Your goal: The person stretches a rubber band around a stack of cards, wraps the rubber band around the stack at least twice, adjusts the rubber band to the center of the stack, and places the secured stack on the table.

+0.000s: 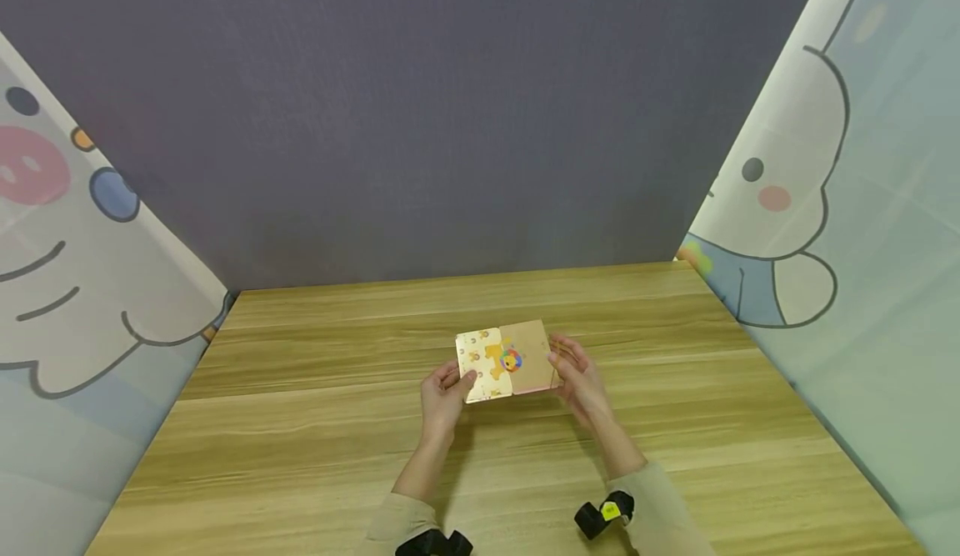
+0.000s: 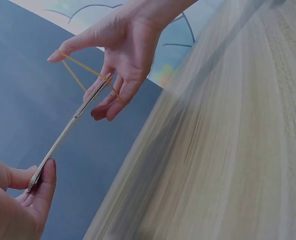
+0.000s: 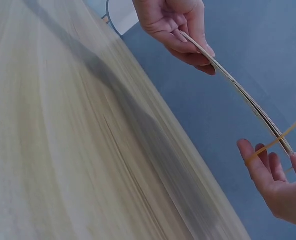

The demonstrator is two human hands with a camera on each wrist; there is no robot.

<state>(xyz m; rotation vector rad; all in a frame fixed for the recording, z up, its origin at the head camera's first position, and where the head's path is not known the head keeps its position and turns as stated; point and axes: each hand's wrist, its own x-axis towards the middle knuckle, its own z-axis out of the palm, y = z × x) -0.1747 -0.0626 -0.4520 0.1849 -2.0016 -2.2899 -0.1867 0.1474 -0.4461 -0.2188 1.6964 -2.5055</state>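
Observation:
A small flat booklet (image 1: 528, 348) is held above the table, its cream half with bear prints on the left and a brown half on the right, a cartoon lion between them. My left hand (image 1: 441, 402) pinches the left end, thumb on top. Edge-on in the left wrist view, the booklet (image 2: 70, 125) shows thin layers and a seam midway. A yellow-orange rubber band (image 2: 82, 65) loops about its right end. My right hand (image 1: 581, 385) spreads thumb and fingers inside the band, stretching it; the band (image 3: 275, 142) crosses the fingers in the right wrist view.
Beneath the hands is a wood-grain table (image 1: 315, 423). A dark grey panel (image 1: 450, 122) stands behind it, with cartoon-printed sheets (image 1: 847, 373) at both sides. Black straps with camera mounts (image 1: 603, 513) sit on both wrists.

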